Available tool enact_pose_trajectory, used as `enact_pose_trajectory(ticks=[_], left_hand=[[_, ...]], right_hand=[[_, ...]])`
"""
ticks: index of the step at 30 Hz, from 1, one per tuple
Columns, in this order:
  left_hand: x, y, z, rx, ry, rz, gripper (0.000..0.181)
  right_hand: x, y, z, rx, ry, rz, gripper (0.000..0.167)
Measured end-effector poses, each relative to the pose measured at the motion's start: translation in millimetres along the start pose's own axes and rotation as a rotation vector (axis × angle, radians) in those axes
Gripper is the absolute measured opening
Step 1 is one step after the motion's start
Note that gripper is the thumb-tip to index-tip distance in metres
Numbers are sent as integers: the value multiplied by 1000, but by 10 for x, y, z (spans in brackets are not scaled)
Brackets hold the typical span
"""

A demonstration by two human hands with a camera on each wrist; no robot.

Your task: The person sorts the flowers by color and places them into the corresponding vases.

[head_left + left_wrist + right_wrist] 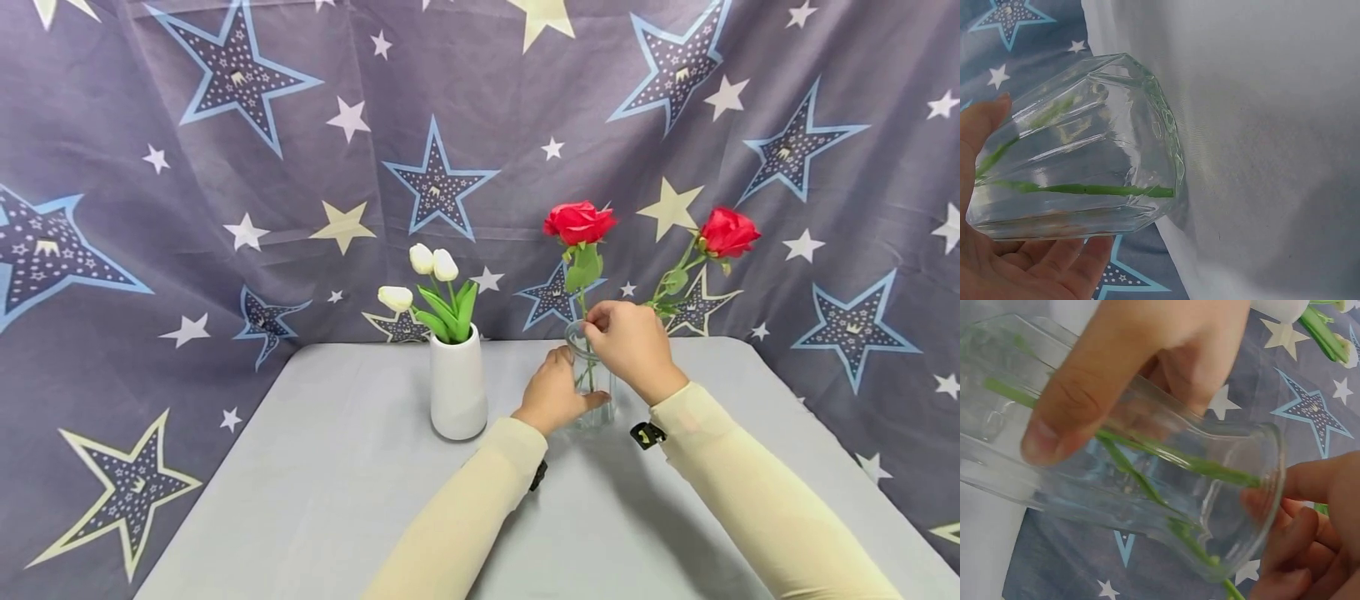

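Observation:
A clear glass vase (596, 408) stands on the table, its faceted base showing in the left wrist view. My left hand (557, 392) grips the vase's side, thumb in front and fingers behind. At the rim, my right hand (633, 343) pinches the green stem (1225, 473) of an upright red rose (579, 223). A second red rose (727, 233) leans out to the right, behind the right hand. Both stems run down inside the glass, where one stem end (1160, 192) comes close to the bottom.
Left of the glass vase stands a white vase (458, 387) with white tulips (432, 265) and green leaves. A grey cloth covers the table (360, 450). Behind it hangs a star-patterned curtain (300, 192).

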State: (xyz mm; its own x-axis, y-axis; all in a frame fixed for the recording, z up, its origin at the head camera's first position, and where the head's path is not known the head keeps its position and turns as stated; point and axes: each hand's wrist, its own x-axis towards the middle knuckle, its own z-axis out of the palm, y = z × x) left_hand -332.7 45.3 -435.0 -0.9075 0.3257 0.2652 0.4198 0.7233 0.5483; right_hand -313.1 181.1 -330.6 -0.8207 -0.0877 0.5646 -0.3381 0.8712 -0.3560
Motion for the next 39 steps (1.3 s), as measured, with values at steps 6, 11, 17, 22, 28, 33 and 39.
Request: enact_pose_trajectory(ticks=[6,11,17,22,28,33,39], left_hand=[[-2,2,3,-2,1,14,93],[-7,4,-12,-16,5,20,94],[-9,7,-7,0,2,24,95],[-18,27,-26,-5,-6,13,94],[-24,33,-38,7,-7,10,93],[1,5,2,-2,7,10,93],[-2,9,-2,-11,4,2,91]], right_hand=[[-28,16,58,-48,-53,49,13],[-27,0,64,-65,-80,75,14],[-14,-9,56,-80,-128,99,14],[3,-8,55,-90,-158,112,13],[15,-13,45,-103,-189,125,12],[21,-16,41,-104,-200,131,12],[14,-14,18,-84,-182,112,12]])
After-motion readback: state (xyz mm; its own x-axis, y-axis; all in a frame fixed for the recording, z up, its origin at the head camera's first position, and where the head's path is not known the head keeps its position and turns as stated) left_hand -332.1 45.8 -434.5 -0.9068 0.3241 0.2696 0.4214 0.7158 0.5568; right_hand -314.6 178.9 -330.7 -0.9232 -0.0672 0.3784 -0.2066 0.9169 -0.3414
